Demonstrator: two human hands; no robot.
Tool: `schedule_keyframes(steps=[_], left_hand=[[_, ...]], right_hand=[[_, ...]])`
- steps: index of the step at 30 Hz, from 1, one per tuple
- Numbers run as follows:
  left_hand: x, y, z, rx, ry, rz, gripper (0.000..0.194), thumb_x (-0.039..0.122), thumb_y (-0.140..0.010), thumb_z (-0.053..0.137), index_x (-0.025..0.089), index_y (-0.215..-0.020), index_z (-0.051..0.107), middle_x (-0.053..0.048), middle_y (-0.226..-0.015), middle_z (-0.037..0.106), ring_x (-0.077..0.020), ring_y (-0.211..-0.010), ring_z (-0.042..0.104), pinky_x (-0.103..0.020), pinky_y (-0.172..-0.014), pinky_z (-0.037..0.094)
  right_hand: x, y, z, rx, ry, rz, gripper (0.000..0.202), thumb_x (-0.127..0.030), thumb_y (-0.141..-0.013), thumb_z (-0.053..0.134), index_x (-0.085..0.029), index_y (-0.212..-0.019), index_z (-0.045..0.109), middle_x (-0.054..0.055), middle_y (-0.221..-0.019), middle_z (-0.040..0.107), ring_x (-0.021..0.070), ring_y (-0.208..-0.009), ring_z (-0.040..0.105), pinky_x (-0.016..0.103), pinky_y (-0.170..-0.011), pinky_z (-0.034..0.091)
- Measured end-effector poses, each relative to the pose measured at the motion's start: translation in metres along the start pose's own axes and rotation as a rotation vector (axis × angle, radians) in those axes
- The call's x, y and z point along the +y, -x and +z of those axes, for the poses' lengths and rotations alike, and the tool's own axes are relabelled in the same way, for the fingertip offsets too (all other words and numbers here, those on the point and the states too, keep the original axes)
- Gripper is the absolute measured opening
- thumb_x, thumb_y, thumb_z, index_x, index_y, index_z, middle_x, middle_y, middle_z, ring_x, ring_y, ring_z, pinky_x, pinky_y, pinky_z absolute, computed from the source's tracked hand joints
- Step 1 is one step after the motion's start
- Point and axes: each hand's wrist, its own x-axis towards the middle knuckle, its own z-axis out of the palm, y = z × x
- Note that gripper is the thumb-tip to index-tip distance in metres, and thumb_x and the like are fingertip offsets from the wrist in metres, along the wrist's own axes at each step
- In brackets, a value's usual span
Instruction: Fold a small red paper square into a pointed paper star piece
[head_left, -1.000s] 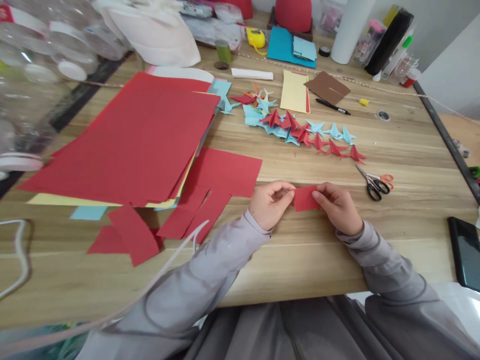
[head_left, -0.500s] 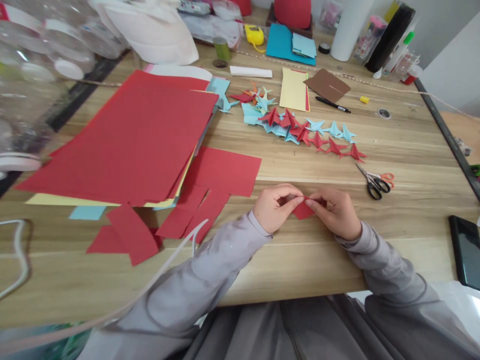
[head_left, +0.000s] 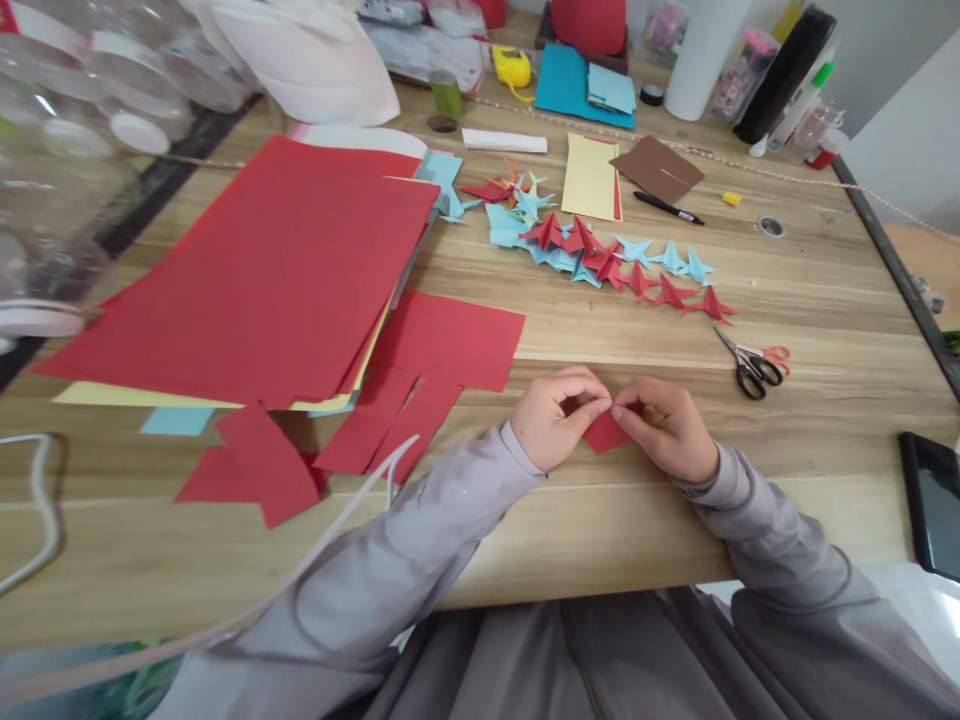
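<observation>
A small piece of red paper is held between both hands near the table's front edge. My left hand pinches it from the left, thumb against the fingers. On its right side my right hand is closed in a pinch too, and the thumb tips nearly meet at the paper's top. The fingers cover its upper part. Beyond the hands lie folded red paper cranes and light blue ones in rows. Cut red paper pieces are spread to the left.
Scissors lie to the right of my hands, and a black phone rests at the right edge. A large red sheet stack covers the left side. A white cable crosses over my left sleeve.
The fingertips have shifted slightly at the paper's top edge, and the right hand has moved a little left. The red fold that showed between the thumbs is now less visible.
</observation>
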Motion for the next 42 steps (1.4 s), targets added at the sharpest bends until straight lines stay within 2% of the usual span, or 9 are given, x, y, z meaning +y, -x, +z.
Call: schedule_keyframes(steps=[4, 9, 15, 21, 27, 30, 34, 37, 42], left_hand=[[0.002, -0.001, 0.001, -0.005, 0.011, -0.012, 0.013, 0.021, -0.078, 0.057, 0.016, -0.068, 0.062, -0.003, -0.07, 0.059, -0.0135, -0.065, 0.054, -0.026, -0.062, 0.044], [0.0, -0.004, -0.002, 0.104, 0.117, -0.084, 0.014, 0.026, -0.076, 0.06, 0.016, -0.067, 0.061, -0.004, -0.071, 0.062, -0.0138, -0.066, 0.056, -0.026, -0.063, 0.044], [0.0, -0.006, -0.005, 0.201, 0.207, -0.132, 0.016, 0.029, -0.072, 0.065, 0.015, -0.067, 0.065, -0.004, -0.069, 0.064, -0.0135, -0.064, 0.056, -0.025, -0.06, 0.044], [-0.002, -0.007, -0.008, 0.288, 0.254, -0.159, 0.02, 0.034, -0.068, 0.071, 0.015, -0.066, 0.066, -0.004, -0.068, 0.067, -0.013, -0.062, 0.057, -0.025, -0.059, 0.046], [-0.002, -0.007, -0.007, 0.282, 0.265, -0.177, 0.023, 0.037, -0.067, 0.072, 0.015, -0.066, 0.066, -0.003, -0.068, 0.067, -0.013, -0.063, 0.058, -0.026, -0.06, 0.047], [-0.001, -0.007, -0.005, 0.276, 0.274, -0.18, 0.022, 0.035, -0.067, 0.073, 0.015, -0.067, 0.066, -0.003, -0.067, 0.066, -0.0125, -0.062, 0.058, -0.025, -0.06, 0.047], [-0.001, -0.007, -0.005, 0.264, 0.289, -0.175, 0.02, 0.034, -0.067, 0.073, 0.015, -0.067, 0.066, -0.003, -0.069, 0.067, -0.0124, -0.063, 0.058, -0.025, -0.061, 0.047], [-0.001, -0.007, -0.004, 0.23, 0.309, -0.163, 0.02, 0.033, -0.068, 0.072, 0.015, -0.067, 0.066, -0.003, -0.07, 0.067, -0.0127, -0.065, 0.059, -0.025, -0.062, 0.047], [-0.002, -0.006, -0.002, 0.191, 0.296, -0.19, 0.018, 0.033, -0.069, 0.071, 0.015, -0.068, 0.067, -0.003, -0.068, 0.066, -0.0124, -0.063, 0.057, -0.025, -0.06, 0.047]], right_hand=[[-0.001, 0.0, 0.0, 0.015, -0.025, 0.029, 0.014, -0.017, -0.081, 0.054, -0.017, -0.067, 0.058, -0.001, -0.06, 0.054, 0.0093, -0.056, 0.046, 0.022, -0.053, 0.037], [0.003, 0.0, -0.001, 0.074, -0.107, 0.094, 0.012, -0.017, -0.079, 0.056, -0.017, -0.067, 0.058, -0.001, -0.061, 0.058, 0.0102, -0.057, 0.049, 0.023, -0.055, 0.04], [0.011, 0.002, -0.001, 0.136, -0.195, 0.162, 0.013, -0.026, -0.079, 0.062, -0.017, -0.071, 0.063, 0.001, -0.063, 0.061, 0.0114, -0.058, 0.052, 0.025, -0.056, 0.043], [0.012, 0.001, -0.002, 0.204, -0.266, 0.218, 0.023, -0.038, -0.077, 0.065, -0.016, -0.07, 0.063, 0.001, -0.061, 0.061, 0.0114, -0.056, 0.053, 0.025, -0.055, 0.044], [0.009, 0.0, 0.0, 0.198, -0.357, 0.237, 0.024, -0.041, -0.077, 0.066, -0.018, -0.078, 0.063, 0.002, -0.068, 0.064, 0.0121, -0.06, 0.057, 0.026, -0.058, 0.047], [0.01, 0.001, 0.002, 0.156, -0.342, 0.223, 0.021, -0.038, -0.076, 0.068, -0.018, -0.079, 0.062, 0.002, -0.071, 0.064, 0.0122, -0.061, 0.057, 0.026, -0.059, 0.047], [0.013, 0.001, 0.003, 0.225, -0.326, 0.19, 0.02, -0.032, -0.074, 0.072, -0.019, -0.079, 0.057, -0.002, -0.068, 0.057, 0.0095, -0.059, 0.052, 0.023, -0.055, 0.044], [0.012, 0.0, 0.003, 0.191, -0.323, 0.165, 0.017, -0.033, -0.078, 0.068, -0.019, -0.085, 0.06, -0.001, -0.071, 0.061, 0.0107, -0.062, 0.056, 0.024, -0.058, 0.047], [0.012, 0.001, 0.004, 0.17, -0.236, 0.156, 0.018, -0.035, -0.081, 0.063, -0.018, -0.078, 0.064, 0.002, -0.07, 0.065, 0.0128, -0.062, 0.059, 0.026, -0.06, 0.049]])
